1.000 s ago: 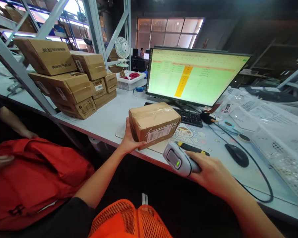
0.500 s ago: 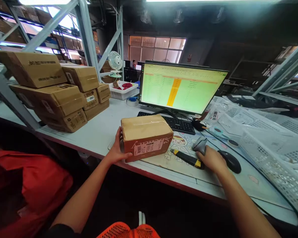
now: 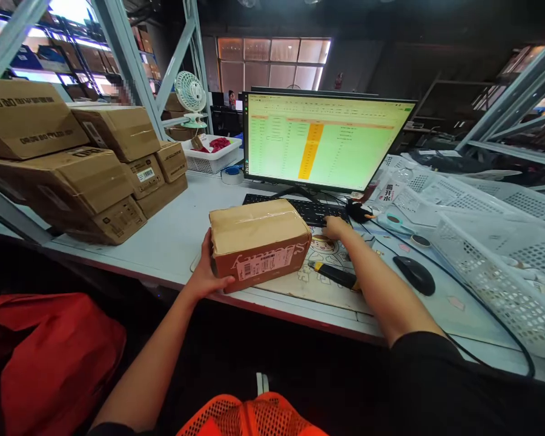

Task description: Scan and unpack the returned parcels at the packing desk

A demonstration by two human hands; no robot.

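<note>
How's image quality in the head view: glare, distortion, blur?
Head view: the monitor is blown out to a green-yellow glow, rows unreadable; the back windows glare; wide-angle bending curves the rack posts. The left hand on the taped box and the right hand at the keyboard are sharp.

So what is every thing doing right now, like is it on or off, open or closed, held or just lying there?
Left hand: grip on the parcel's left end.
Taped parcel: sealed, resting on the desk.
Right hand: on the keyboard, holding nothing.
Keyboard: partly hidden behind the parcel.
Monitor: on, green spreadsheet showing.
Utility knife: lying on the mat.
Mouse: untouched.
Stacked boxes: closed.
</note>
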